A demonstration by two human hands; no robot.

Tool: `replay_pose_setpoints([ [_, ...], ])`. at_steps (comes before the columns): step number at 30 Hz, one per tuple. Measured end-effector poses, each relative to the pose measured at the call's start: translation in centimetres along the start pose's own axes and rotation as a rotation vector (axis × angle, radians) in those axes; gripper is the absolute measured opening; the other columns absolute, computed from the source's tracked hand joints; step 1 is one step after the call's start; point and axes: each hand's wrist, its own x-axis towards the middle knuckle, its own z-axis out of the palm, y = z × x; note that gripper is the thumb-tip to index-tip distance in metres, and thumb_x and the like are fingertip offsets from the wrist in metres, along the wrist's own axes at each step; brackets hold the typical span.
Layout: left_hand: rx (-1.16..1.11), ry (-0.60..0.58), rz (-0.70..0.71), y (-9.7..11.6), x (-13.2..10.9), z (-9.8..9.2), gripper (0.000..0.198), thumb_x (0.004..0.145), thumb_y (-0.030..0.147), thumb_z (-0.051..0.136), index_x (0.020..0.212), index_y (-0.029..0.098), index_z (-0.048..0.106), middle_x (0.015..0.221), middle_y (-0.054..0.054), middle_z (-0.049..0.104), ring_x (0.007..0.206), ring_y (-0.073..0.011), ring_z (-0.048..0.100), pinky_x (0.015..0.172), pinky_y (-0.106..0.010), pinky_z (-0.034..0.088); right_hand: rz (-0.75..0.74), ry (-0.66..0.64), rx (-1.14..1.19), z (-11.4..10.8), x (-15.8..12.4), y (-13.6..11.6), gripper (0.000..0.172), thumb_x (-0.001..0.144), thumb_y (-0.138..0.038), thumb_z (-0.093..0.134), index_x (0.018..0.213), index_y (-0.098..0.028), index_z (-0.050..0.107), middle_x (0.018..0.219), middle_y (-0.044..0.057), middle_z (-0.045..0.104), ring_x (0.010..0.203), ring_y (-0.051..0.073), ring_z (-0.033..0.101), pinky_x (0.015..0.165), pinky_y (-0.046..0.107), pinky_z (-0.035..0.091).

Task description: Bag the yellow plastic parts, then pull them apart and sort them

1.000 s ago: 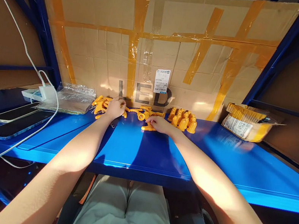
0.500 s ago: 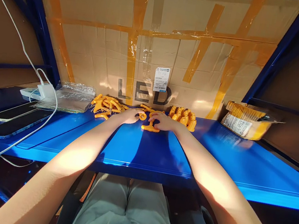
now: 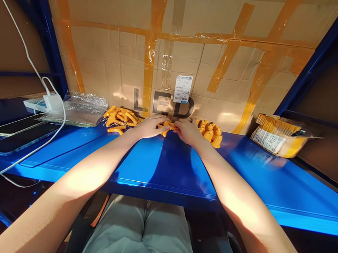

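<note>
My left hand (image 3: 152,127) and my right hand (image 3: 189,132) are close together near the back of the blue shelf. Between them is an orange plastic part (image 3: 165,128), partly covered by fingers. My left hand's fingers are bent around its left side, while the fingertips of my right hand pinch its right end. Its full shape is hidden. A loose pile of curved orange plastic pieces (image 3: 121,117) lies left of my left hand. Just right of my right hand stand several orange cup-shaped pieces (image 3: 209,133) in a group.
Two phones (image 3: 19,137) lie on the left with a white charger (image 3: 52,102) and cable. Behind them is a clear plastic bag (image 3: 83,108). A taped package (image 3: 276,137) sits at the back right. Upright cardboard (image 3: 115,60) closes off the back.
Both hands have shifted slightly back. The T-shaped orange piece that lay in front of my right hand is no longer seen there, and an orange part is now between both hands.
</note>
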Motion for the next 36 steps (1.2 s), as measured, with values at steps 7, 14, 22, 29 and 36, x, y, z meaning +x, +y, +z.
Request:
replay_pose_setpoints([
  [7,0.170,-0.026,-0.160,2.5,0.1,-0.9,0.048,0.088,0.030,0.055,0.135,0.021,0.056,0.121,-0.008,0.070,0.110,-0.0298,0.065,0.090,-0.037,0.051,0.033,0.124,-0.027,-0.9,0.1,-0.6,0.030,0.099,-0.026,0.041,0.111,-0.014,0.065,0.110,0.016,0.069,0.103,0.029,0.060,0.094,0.042,0.028],
  [14,0.209,0.105,-0.257,3.2,0.0,-1.8,0.041,0.084,0.026,0.052,0.124,0.024,0.058,0.116,-0.006,0.070,0.102,-0.0277,0.067,0.081,-0.034,0.050,0.066,0.160,-0.008,-0.7,0.3,0.2,0.030,0.100,-0.025,0.037,0.116,-0.013,0.059,0.111,0.016,0.070,0.102,0.029,0.061,0.097,0.045,0.027],
  [22,0.082,0.131,-0.318,3.0,0.6,-1.6,0.035,0.079,0.030,0.059,0.112,0.021,0.063,0.098,-0.005,0.071,0.093,-0.0259,0.067,0.076,-0.031,0.048,0.053,0.239,-0.122,-1.6,0.4,0.1,0.022,0.096,-0.020,0.043,0.112,-0.015,0.058,0.111,0.015,0.066,0.103,0.030,0.055,0.096,0.045,0.025],
  [29,0.110,0.112,-0.387,1.2,0.5,-2.0,0.034,0.077,0.035,0.062,0.108,0.022,0.066,0.094,-0.006,0.072,0.093,-0.0281,0.067,0.076,-0.033,0.049,0.167,0.200,-0.089,-2.0,-0.1,1.0,0.022,0.095,-0.017,0.047,0.116,-0.014,0.054,0.111,0.015,0.067,0.103,0.029,0.058,0.093,0.039,0.028],
  [36,0.229,0.110,-0.548,-2.0,-0.3,-2.7,0.031,0.082,0.027,0.057,0.110,0.022,0.069,0.101,-0.009,0.074,0.102,-0.0310,0.067,0.082,-0.036,0.051,0.368,0.197,0.099,-1.0,-0.4,3.8,0.028,0.095,-0.028,0.049,0.119,-0.015,0.057,0.109,0.016,0.069,0.102,0.030,0.060,0.089,0.039,0.034],
])
